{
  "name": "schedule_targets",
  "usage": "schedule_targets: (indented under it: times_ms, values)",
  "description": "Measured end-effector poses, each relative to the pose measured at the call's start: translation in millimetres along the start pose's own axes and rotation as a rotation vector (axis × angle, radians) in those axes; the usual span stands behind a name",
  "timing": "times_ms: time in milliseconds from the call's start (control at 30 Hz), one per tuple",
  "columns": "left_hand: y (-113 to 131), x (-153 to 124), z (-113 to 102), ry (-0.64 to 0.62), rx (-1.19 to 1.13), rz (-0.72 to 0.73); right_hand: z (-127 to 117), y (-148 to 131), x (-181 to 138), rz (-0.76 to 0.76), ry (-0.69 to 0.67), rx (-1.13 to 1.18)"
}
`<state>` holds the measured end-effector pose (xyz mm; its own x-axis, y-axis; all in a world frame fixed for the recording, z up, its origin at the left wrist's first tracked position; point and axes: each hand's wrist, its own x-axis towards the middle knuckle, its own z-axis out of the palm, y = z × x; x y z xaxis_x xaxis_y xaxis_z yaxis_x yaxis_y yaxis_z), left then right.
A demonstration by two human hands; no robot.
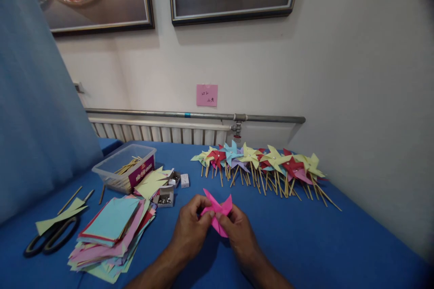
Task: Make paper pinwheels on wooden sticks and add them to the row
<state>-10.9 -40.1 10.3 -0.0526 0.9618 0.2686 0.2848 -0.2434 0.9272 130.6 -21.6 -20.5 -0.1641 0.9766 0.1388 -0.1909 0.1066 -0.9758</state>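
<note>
**Hands folding pink paper on blue table**

Blue cloth-covered table point(305, 239) is running along a white wall, with a radiator and pipe point(190, 115) sitting at the far edge and a pink sticky note point(206, 95) hanging above them. Two framed pictures are showing at the top.

Near centre, both hands are meeting over a pink paper pinwheel piece point(219, 213), holding it just above the cloth. Left hand point(190, 228) is pinching the left side of the paper, fingers curled together on its folds. Right hand point(237, 230) is gripping the right and lower part, thumb and fingers pressing together on the paper. Pointed pink flaps are sticking up past the fingertips.

Far right, a row of finished pinwheels on sticks point(264, 165) is lying along the wall side. Left of the hands, a stack of coloured paper sheets point(111, 230) is fanning out, with black scissors point(50, 239) lying at the near left beside a pale green scrap. A clear plastic box point(124, 167) holding wooden sticks is sitting further back, and small open boxes of pins point(165, 196) are resting between the stack and the hands.
</note>
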Motion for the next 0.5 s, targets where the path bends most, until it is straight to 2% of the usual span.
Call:
schedule_targets:
  times_ms: [167, 333, 500]
  values:
    - [2.0, -0.8, 1.7, 0.033, -0.059, -0.006, 1.1, 2.8, 0.8, 0.029, 0.005, 0.044]
    - [2.4, -1.8, 4.4, 0.061, -0.143, -0.075, 2.3, 5.1, 2.2, 0.062, -0.002, 0.114]
    - [1.1, -2.2, 6.6, 0.075, -0.193, -0.081, -0.5, 8.6, 2.2, 0.08, 0.034, 0.092]
